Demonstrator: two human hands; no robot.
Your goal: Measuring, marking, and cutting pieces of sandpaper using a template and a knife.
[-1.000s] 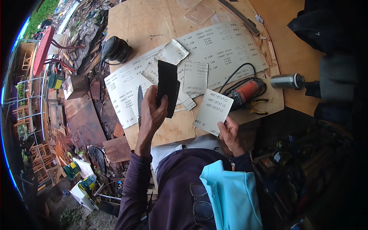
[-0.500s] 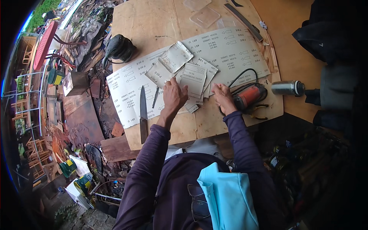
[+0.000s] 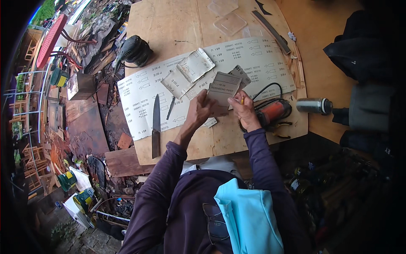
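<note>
Cut pieces of sandpaper (image 3: 224, 89), printed backs up, are held tilted over the table between my two hands. My left hand (image 3: 199, 111) is closed on their left edge. At their right edge my right hand (image 3: 245, 112) pinches them, with a small yellow, pencil-like thing between its fingers. Underneath lies a large white-backed sandpaper sheet (image 3: 139, 95). More worn sandpaper pieces (image 3: 195, 65) rest on it, just beyond my left hand. A long knife (image 3: 156, 127) lies to the left, beside a thin dark strip (image 3: 171, 108).
A black sander (image 3: 134, 51) stands at the far left of the plywood table (image 3: 165, 21). Close to my right hand are a red corded power tool (image 3: 275, 112) and yellow-handled pliers (image 3: 281, 132). A metal bottle (image 3: 311, 106) lies farther right. Clear plastic lids (image 3: 230, 23) lie at the back.
Several sandpaper pieces lying on the sheet have been picked up and tilted between my hands. My left hand has moved right and nearer to me, toward my right hand.
</note>
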